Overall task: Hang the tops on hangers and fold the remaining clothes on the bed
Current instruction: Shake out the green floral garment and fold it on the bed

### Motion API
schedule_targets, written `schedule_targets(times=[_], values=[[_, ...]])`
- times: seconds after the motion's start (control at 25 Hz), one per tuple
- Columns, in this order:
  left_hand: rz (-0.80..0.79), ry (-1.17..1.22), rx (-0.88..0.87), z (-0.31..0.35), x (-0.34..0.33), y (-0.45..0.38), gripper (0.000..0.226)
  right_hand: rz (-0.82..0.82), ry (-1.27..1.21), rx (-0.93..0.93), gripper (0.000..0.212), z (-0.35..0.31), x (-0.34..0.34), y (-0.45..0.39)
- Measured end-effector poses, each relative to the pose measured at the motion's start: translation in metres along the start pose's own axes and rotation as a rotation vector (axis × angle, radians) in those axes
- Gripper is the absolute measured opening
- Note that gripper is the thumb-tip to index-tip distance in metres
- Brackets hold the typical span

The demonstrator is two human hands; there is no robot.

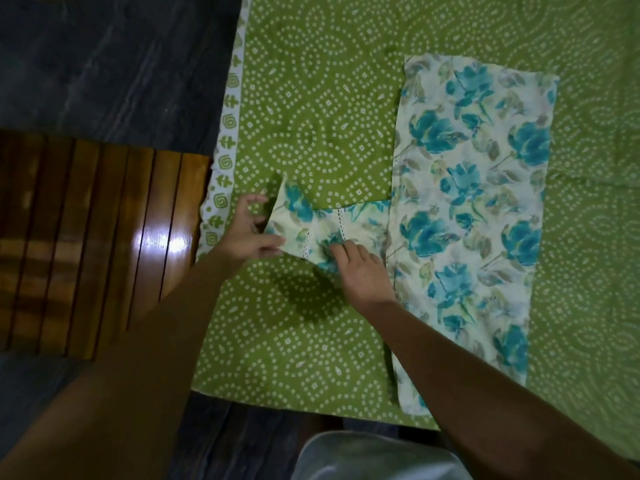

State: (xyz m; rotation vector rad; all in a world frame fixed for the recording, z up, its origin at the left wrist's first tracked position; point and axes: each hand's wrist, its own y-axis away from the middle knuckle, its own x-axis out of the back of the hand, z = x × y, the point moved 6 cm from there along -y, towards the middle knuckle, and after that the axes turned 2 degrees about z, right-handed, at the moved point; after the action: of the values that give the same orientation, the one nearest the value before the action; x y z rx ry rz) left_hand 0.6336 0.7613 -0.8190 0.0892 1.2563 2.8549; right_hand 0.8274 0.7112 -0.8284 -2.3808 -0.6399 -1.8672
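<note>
A pale grey garment (377, 457) on the person's body fills the bottom edge. On the green bedsheet (311, 133) lies the floral top (474, 209), its sleeve (325, 226) stretched leftward. The left hand (247, 233) pinches the sleeve's cuff; the right hand (360, 271) grips mid-sleeve. Left of the sheet: a wooden slatted panel (93, 237).

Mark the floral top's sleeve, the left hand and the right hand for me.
sleeve (311, 223): head view, on the cloth between the lace strips.
left hand (247, 233): head view, on the palm, fingers pinching the cuff.
right hand (360, 268): head view, on its back, fingers on the sleeve.
</note>
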Motion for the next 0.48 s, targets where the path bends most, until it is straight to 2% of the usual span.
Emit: schedule_targets(times=[0.08, 0.2, 0.28, 0.36, 0.4, 0.44, 0.48], values=[[-0.095, -0.138, 0.028, -0.011, 0.010, 0.017, 0.061, -0.036, 0.069, 0.035, 0.050, -0.008, -0.003, 0.008], [-0.121, -0.263, 0.068, -0.027, 0.009, 0.027, 0.081, -0.192, 0.152, 0.065, 0.057, -0.020, -0.008, 0.010], [-0.121, -0.325, 0.119, -0.037, 0.005, 0.026, 0.086, -0.309, 0.039, 0.101, 0.056, -0.027, -0.016, 0.009], [-0.092, -0.562, 0.154, -0.044, 0.007, 0.022, 0.069, -0.340, -0.119, 0.184, 0.050, -0.036, -0.011, 0.009], [-0.021, -0.721, 0.154, -0.044, 0.013, 0.020, 0.054, -0.277, -0.164, 0.182, 0.046, -0.034, -0.004, 0.007], [0.144, -0.847, 0.137, -0.038, 0.023, 0.019, 0.040, -0.157, -0.187, 0.102, 0.042, -0.023, 0.003, 0.000], [0.377, -0.890, 0.105, -0.026, 0.033, 0.023, 0.027, -0.004, -0.176, -0.055, 0.041, -0.003, 0.012, -0.007]])
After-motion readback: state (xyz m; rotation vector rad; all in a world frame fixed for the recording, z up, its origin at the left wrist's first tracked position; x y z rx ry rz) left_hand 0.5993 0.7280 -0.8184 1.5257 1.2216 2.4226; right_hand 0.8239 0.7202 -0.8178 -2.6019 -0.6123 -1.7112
